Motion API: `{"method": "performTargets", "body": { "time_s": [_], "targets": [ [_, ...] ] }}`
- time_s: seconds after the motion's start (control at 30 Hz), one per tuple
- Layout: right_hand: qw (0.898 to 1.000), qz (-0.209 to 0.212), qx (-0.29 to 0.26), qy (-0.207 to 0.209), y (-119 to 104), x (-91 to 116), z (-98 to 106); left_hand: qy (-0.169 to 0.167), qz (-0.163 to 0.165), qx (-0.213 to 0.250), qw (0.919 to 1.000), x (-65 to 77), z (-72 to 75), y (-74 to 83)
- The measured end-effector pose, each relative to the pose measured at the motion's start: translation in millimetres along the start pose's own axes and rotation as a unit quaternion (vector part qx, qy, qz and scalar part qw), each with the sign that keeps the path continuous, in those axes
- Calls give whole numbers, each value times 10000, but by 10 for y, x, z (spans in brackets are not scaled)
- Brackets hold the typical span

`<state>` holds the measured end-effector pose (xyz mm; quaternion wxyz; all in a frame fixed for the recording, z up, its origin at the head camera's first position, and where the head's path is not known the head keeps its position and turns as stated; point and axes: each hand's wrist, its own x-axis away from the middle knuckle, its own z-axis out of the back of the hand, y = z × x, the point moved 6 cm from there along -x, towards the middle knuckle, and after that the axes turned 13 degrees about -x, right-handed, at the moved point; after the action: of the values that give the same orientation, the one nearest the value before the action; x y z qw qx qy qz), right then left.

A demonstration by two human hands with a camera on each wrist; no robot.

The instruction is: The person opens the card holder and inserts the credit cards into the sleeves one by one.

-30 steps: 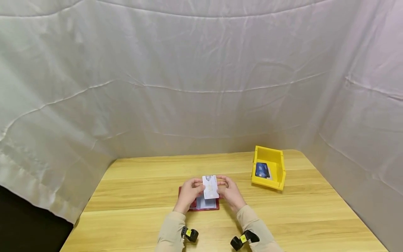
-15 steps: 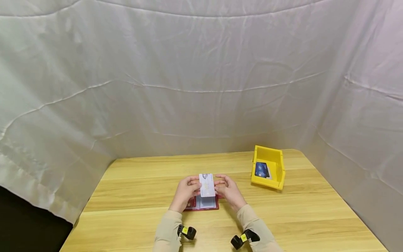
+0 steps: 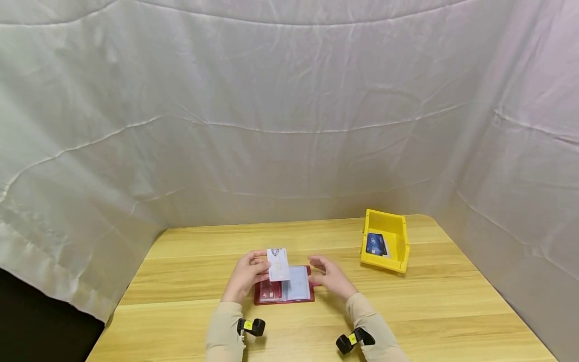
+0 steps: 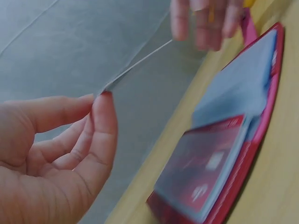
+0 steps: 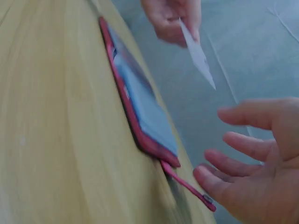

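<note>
One white card (image 3: pixel 278 264) is being pinched by its left side in my left hand (image 3: pixel 246 275), thumb and fingertips clamping it. The card is standing clear of the table (image 3: pixel 190 281), over the far part of an open red holder (image 3: pixel 312 294), and is showing a dark printed patch at its top edge; the left wrist view is catching it nearly edge-on. My right hand (image 3: pixel 332 276) is hovering near the holder's right edge, its fingers parting from the thumb and curving loosely, apart from the card. The holder is lying flat, its left half carrying a red card (image 3: pixel 269 290) under a clear sleeve, its right half presenting a translucent sleeve (image 3: pixel 296 282). A pink strap (image 5: pixel 187 184) is extending from its right edge. Farther right, a yellow bin (image 3: pixel 400 251) is containing a blue card (image 3: pixel 375 244), which is partly covering something pale.
</note>
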<state>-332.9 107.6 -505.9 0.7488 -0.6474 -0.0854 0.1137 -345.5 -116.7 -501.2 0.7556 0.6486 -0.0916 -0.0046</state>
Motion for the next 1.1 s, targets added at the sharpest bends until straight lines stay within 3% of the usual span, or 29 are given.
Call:
{"method": "performTargets", "body": {
  "time_s": [0.1, 0.2, 0.37, 0.67, 1.1],
  "targets": [
    [9964, 115, 782, -308, 42, 13, -28, -173, 23, -99, 9998, 28, 73, -16],
    [9858, 300, 1585, -461, 87, 22, -46, -370, 86, -151, 9992, 55, 123, -40],
    [9714, 389, 2213, -768, 155, 51, -70, -676, 111, -350, 9970, 76, 152, -99],
    [9689, 6, 2161, -1204, 218, 92, -62, -710, 149, -866, 9936, 70, 98, -179],
    [9681, -111, 2158, -1271, 228, 65, -47, -370, 244, -1456, 9883, 25, 10, -244]
  ]
}}
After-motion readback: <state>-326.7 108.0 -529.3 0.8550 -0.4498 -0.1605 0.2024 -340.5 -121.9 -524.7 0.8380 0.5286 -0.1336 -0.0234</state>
